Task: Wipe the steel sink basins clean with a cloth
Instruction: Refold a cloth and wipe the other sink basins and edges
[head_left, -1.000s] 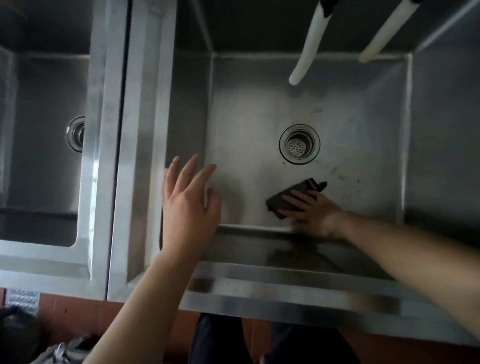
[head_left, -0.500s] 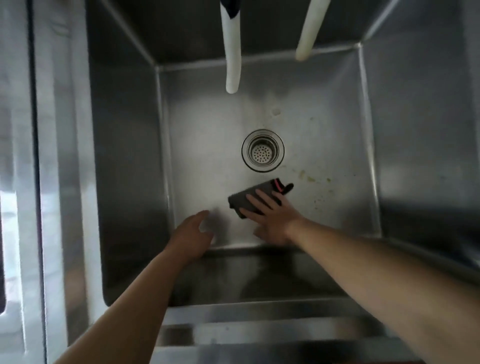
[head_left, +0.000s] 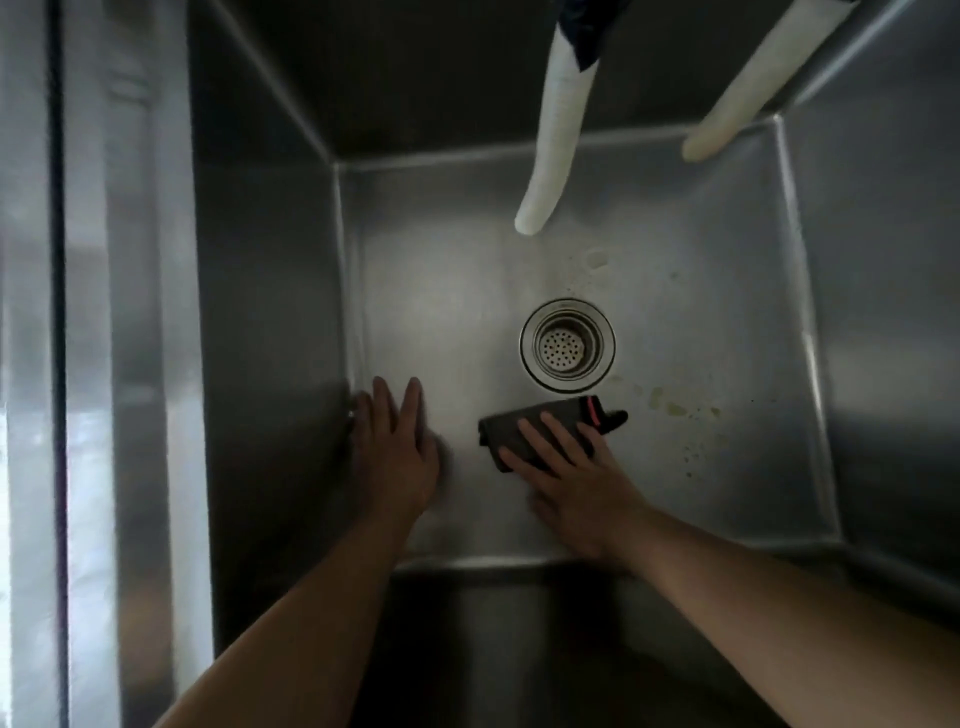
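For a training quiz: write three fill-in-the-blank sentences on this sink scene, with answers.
1. The right hand presses a dark ____ onto the basin floor.
2. The left hand lies flat with ____ beneath it.
3. Yellowish stains lie to the ____ of the drain strainer.

Answers: cloth; nothing; right

right hand (head_left: 576, 483) pressing cloth (head_left: 524, 431) (dark), basin (head_left: 457, 322)

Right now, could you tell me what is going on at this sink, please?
A person is wiping a steel basin. The right hand presses a dark cloth flat on the basin floor, just in front of the drain. The left hand lies open on the floor near the left wall. Yellowish stains to the right of the cloth are not yet wiped. Two white hoses hang over the basin.
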